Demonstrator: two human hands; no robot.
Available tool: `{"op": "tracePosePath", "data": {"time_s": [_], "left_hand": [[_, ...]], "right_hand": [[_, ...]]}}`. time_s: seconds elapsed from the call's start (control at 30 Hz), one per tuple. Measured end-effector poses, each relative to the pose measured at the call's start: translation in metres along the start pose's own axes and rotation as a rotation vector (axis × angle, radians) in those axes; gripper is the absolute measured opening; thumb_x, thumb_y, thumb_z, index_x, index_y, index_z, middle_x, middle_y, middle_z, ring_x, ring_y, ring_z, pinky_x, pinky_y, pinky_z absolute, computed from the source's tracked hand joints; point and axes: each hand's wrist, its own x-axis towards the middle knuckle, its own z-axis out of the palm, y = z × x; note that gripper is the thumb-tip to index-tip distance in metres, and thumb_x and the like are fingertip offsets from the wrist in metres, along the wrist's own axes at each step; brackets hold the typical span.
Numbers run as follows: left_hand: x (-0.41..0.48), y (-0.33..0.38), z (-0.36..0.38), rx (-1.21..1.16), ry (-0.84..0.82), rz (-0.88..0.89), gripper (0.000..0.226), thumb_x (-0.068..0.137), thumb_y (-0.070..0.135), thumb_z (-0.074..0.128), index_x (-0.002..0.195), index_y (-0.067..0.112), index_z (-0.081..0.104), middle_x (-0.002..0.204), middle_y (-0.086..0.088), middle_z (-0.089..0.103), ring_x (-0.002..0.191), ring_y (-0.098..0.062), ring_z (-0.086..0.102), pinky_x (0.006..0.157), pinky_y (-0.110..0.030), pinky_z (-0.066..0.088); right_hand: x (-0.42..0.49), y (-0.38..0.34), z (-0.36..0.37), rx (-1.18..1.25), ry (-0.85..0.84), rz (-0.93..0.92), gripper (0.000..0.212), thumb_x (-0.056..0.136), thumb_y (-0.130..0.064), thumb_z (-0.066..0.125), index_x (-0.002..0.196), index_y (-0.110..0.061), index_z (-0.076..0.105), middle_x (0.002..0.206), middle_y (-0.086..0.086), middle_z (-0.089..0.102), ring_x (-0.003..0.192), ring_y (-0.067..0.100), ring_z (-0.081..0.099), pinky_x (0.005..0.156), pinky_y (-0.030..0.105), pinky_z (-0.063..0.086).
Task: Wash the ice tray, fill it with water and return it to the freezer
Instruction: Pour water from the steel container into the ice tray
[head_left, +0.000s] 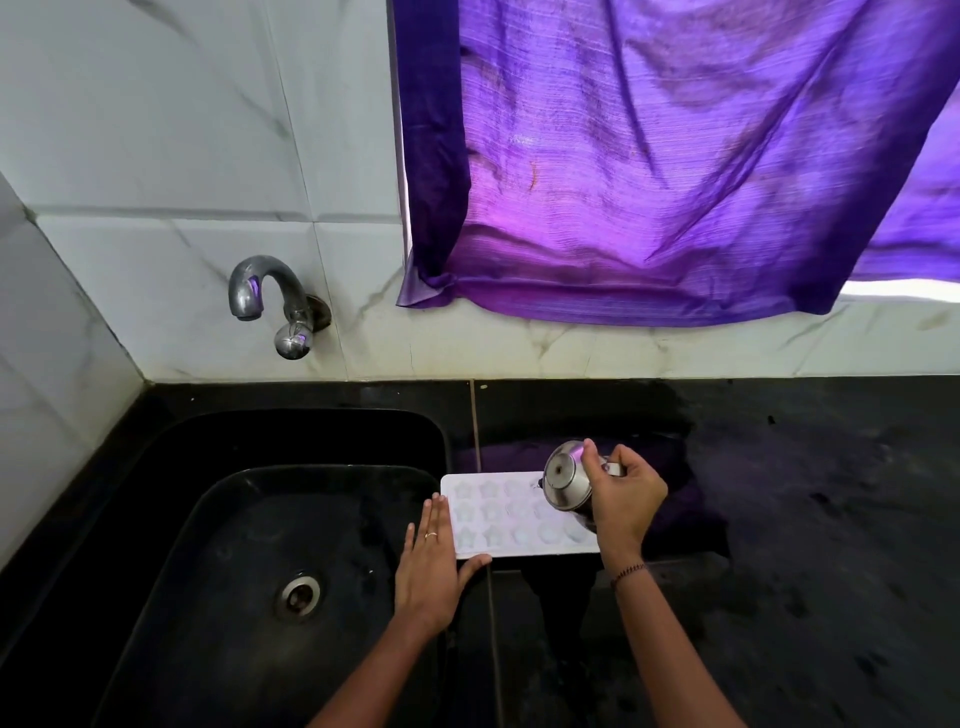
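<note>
Flat on the black counter (779, 519) between two hands: one white ice tray (498, 514), three rows of star cups, perhaps six across. Left hand (434, 566) laid straight-fingered against its left end. Right hand (626, 501) curled round one steel pot (566, 480), tipped over the right end.

The tray's (498, 514) right end is hidden behind the cup (566, 480) and the right hand (626, 499) gripping it. The cup's mouth faces away, so its contents cannot be told, nor whether the tray's cells hold water. The left hand's (428, 571) thumb covers the tray's near left corner. The picture's bottom edge cuts off both forearms and the counter's (805, 519) near edge.
</note>
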Motion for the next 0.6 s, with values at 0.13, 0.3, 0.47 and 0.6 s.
{"op": "tracePosePath", "data": {"time_s": [0.13, 0.3, 0.47, 0.6], "left_hand": [[-0.001, 0.0, -0.001, -0.004, 0.008, 0.007, 0.132, 0.047, 0.086, -0.028, 0.149, 0.006, -0.006, 0.159, -0.004, -0.003, 0.146, -0.012, -0.007, 0.115, -0.027, -0.005], [-0.003, 0.001, -0.002, -0.005, 0.005, 0.006, 0.115, 0.06, 0.08, -0.007, 0.149, 0.006, -0.006, 0.159, -0.004, -0.004, 0.146, -0.012, -0.008, 0.116, -0.028, -0.005], [-0.001, -0.001, 0.001, 0.018, 0.011, 0.014, 0.128, 0.05, 0.085, -0.026, 0.149, 0.006, -0.008, 0.159, -0.004, -0.004, 0.145, -0.011, -0.01, 0.114, -0.027, -0.008], [0.0, -0.002, 0.003, 0.001, 0.013, 0.007, 0.132, 0.045, 0.086, -0.032, 0.149, 0.007, -0.009, 0.159, -0.003, -0.004, 0.14, -0.006, -0.015, 0.114, -0.027, -0.008]], "right_hand": [[0.001, -0.001, 0.001, 0.014, 0.038, 0.102, 0.049, 0.079, -0.011, 0.074, 0.048, -0.007, 0.036, 0.045, -0.001, 0.031, 0.043, 0.007, 0.031, 0.045, 0.011, 0.028], [-0.001, -0.003, 0.003, 0.061, 0.077, 0.234, 0.049, 0.079, -0.013, 0.073, 0.048, -0.011, 0.034, 0.046, -0.002, 0.033, 0.04, 0.005, 0.035, 0.044, 0.009, 0.032], [-0.004, -0.004, 0.007, 0.077, 0.06, 0.262, 0.05, 0.078, -0.014, 0.074, 0.048, -0.013, 0.034, 0.046, -0.002, 0.033, 0.041, 0.006, 0.03, 0.044, 0.011, 0.03], [-0.007, -0.005, 0.012, 0.067, 0.023, 0.22, 0.051, 0.078, -0.015, 0.074, 0.048, -0.013, 0.033, 0.047, -0.001, 0.032, 0.043, 0.007, 0.029, 0.047, 0.016, 0.03]]}}
